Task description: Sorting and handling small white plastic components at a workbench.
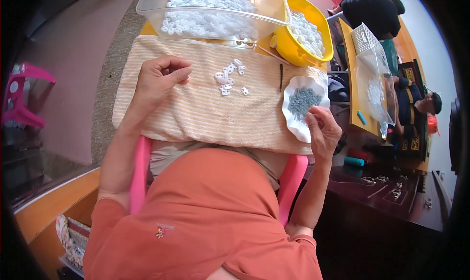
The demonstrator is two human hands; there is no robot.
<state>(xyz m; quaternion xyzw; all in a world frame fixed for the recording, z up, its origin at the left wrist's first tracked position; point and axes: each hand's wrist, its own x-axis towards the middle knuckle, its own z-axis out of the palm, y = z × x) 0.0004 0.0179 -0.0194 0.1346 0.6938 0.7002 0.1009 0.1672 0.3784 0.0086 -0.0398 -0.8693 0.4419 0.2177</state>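
Left hand (164,77) curled, right hand (323,133) pinched | can't tell if you hold anything | pinch lightly over right-side dish (297,127)

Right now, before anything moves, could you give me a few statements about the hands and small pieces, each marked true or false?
1. The right hand is at the white wavy-edged dish. True.
2. The dish's contents are bright red. False: it holds grey pieces.
3. The left hand is inside the yellow tub. False: it is over the striped towel.
4. Small white pieces lie on the towel. True.
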